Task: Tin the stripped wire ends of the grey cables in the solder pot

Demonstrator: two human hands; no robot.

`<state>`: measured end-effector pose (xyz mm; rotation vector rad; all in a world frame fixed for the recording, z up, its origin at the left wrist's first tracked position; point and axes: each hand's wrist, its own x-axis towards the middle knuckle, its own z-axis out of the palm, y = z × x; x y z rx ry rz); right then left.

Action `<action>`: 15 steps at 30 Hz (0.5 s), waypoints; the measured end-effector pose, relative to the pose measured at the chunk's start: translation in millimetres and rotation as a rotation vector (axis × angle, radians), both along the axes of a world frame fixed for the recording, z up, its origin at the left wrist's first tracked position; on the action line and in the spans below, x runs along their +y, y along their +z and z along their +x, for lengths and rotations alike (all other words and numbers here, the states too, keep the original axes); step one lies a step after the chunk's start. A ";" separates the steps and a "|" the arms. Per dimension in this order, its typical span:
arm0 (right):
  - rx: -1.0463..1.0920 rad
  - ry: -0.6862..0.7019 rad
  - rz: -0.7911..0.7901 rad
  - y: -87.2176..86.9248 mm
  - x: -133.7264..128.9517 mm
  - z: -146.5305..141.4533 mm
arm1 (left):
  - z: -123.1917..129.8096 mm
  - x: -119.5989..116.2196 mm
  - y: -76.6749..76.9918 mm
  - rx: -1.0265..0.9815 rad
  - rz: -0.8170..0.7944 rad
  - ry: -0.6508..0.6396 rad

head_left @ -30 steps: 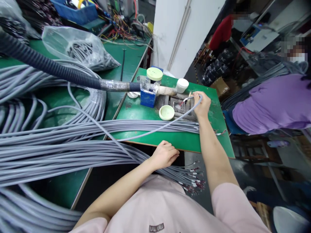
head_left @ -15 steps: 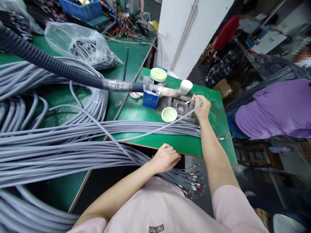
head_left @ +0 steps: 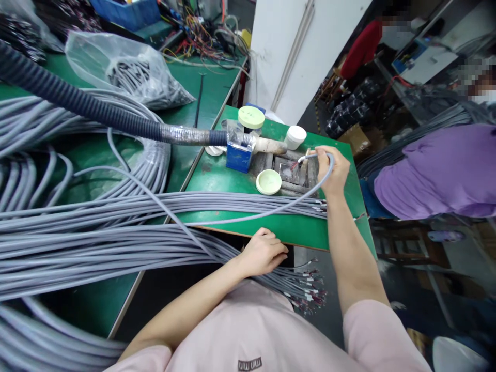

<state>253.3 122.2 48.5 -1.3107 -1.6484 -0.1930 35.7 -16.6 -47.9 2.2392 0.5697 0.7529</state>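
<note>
Right hand (head_left: 332,170) grips a grey cable (head_left: 267,213), its stripped end just left of the hand above a metal fixture (head_left: 289,173); a slip could bend the fine wires. Left hand (head_left: 263,253) lies open on the cable bundle (head_left: 155,248).

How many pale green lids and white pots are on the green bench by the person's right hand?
Pale green lids: 2
White pots: 1
Total: 3
</note>
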 end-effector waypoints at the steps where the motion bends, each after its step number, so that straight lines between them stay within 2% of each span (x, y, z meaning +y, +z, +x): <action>1: -0.017 0.025 0.006 8.8 -12.3 -3.7 | -3.7 -1.8 9.3 -0.020 -0.115 -0.065; 2: -0.032 0.061 0.003 16.6 -26.1 -7.3 | -8.3 -3.9 19.5 -0.055 -0.260 -0.169; 4: -0.088 0.168 -0.001 27.7 -57.7 -14.2 | -18.1 -7.9 39.8 -0.143 -0.607 -0.457; 5: -0.135 0.242 0.005 30.7 -74.7 -17.7 | -22.4 -9.3 48.0 -0.178 -0.739 -0.562; 6: -0.183 0.318 0.008 32.1 -92.1 -21.2 | -25.6 -9.8 54.2 -0.208 -0.847 -0.602; 8: -0.313 0.461 0.009 30.8 -125.7 -28.8 | -27.8 -8.1 59.2 -0.307 -1.001 -0.487; 10: -0.467 0.543 -0.006 26.0 -155.1 -36.9 | -25.0 -4.7 56.4 -0.411 -1.056 -0.284; 12: -0.600 0.578 -0.002 19.8 -177.9 -44.2 | -19.9 -2.7 51.2 -0.470 -1.060 -0.138; 15: -0.707 0.574 -0.008 12.1 -199.5 -50.0 | -13.9 -6.8 48.2 -0.455 -1.050 -0.001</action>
